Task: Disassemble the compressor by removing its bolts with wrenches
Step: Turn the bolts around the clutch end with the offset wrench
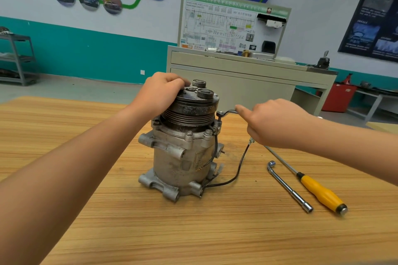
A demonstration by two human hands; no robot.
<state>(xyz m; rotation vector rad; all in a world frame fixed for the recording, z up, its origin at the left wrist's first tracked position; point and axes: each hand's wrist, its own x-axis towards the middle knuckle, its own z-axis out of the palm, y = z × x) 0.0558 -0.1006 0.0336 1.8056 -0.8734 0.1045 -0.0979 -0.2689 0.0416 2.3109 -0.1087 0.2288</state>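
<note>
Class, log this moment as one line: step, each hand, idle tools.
step: unbolting | left hand: holds compressor top | right hand: grips wrench at upper flange | idle on table: L-socket wrench, yellow-handled driver

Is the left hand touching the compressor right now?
Touching. The head view shows the left hand laid over the top of the compressor, its fingers curled onto the black clutch plate with no gap.

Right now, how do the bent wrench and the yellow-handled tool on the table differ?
The L-shaped socket wrench is bare metal, bent at its far end; the yellow-handled driver is straight, with a coloured grip. The wrench lies fully in view; the driver's tip is hidden behind the right hand. Both lie untouched on the wooden table.
</note>
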